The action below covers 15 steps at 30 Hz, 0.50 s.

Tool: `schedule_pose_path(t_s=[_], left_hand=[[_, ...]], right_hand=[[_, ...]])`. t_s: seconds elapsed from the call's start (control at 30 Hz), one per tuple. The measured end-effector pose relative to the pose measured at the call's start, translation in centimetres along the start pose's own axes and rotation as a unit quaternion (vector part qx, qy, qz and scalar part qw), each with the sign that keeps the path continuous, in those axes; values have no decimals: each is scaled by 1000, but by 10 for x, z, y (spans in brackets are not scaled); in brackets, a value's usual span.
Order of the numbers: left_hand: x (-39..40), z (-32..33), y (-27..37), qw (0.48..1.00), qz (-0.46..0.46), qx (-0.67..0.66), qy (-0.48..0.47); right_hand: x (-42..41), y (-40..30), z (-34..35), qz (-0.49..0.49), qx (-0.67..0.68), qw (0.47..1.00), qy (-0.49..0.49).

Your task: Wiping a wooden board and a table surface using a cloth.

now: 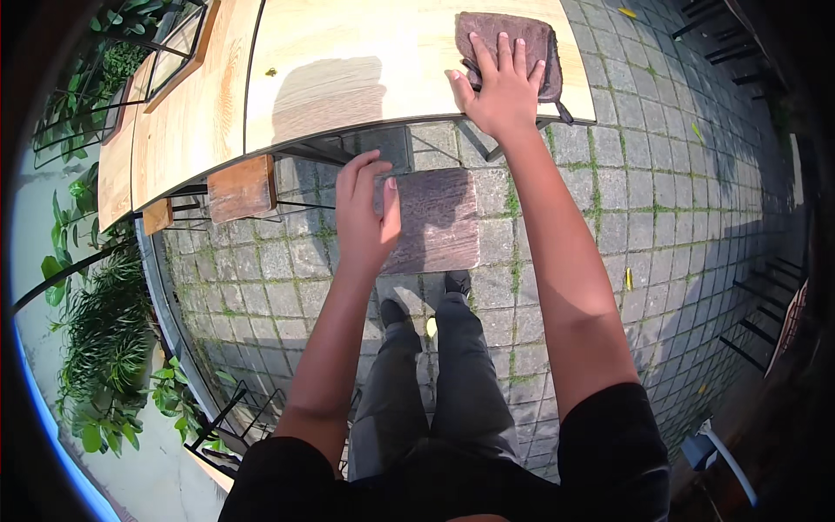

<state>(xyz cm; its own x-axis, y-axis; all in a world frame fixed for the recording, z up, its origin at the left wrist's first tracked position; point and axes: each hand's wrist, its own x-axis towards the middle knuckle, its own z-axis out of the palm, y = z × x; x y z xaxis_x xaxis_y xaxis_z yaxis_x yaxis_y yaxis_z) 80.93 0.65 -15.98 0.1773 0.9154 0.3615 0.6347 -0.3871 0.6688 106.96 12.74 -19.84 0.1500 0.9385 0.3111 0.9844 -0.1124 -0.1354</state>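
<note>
My right hand [507, 94] lies flat, fingers spread, on a folded brown cloth [515, 32] with a dark edge and a small hanging loop. The cloth rests near the right end of a light wooden tabletop [417, 39]. My left hand [368, 212] is in the air short of the table's front edge, its fingers apart and slightly curled, holding nothing. Beneath it, seen past the fingers, is the dark wood-grain seat of a stool [437, 222].
Wooden stools [241, 189] stand partly under the table at the left. A black-framed chair [182, 55] rests on the far-left tabletop. Green plants [111, 326] grow beyond a kerb. Grey paving [626, 228] lies underfoot, and dark metal legs [757, 313] show at the right.
</note>
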Motion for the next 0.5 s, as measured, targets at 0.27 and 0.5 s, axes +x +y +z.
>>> schedule_pose_path(t_s=[0.27,0.5], left_hand=[[-171,32,-113,974,-201,96,-33],[-207,80,-211,872,-474,-120,-5]], right_hand=[[-233,20,12,97,349,924,-122],[-318,-6,131,395,420,791,-204]])
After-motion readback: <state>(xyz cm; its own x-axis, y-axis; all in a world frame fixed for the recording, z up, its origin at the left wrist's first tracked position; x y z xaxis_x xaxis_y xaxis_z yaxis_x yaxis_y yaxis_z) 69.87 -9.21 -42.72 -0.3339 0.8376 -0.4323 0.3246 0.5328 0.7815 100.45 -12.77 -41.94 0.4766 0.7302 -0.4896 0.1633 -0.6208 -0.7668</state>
